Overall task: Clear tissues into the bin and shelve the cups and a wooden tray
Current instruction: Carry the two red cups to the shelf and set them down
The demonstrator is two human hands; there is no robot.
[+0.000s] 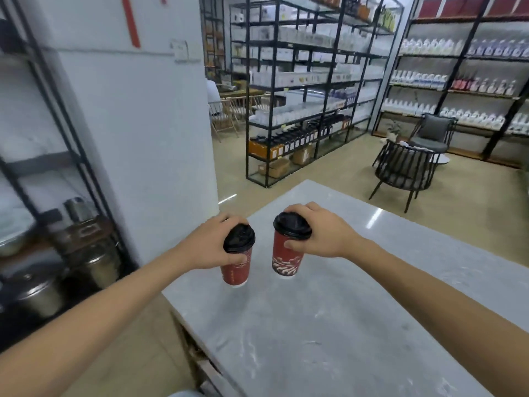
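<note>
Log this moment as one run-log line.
left hand: grip on left cup | right hand: grip on right cup | both upright over grey table

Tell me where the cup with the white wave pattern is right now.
In the head view, the patterned cup is just right of centre, gripped near its black lid by the right hand over the grey table, beside the plainer red cup in the left hand.

Two red paper cups with black lids, the left cup [236,257] and the right cup [288,247], stand upright, near each other, at the bench [329,325] left edge.
</note>
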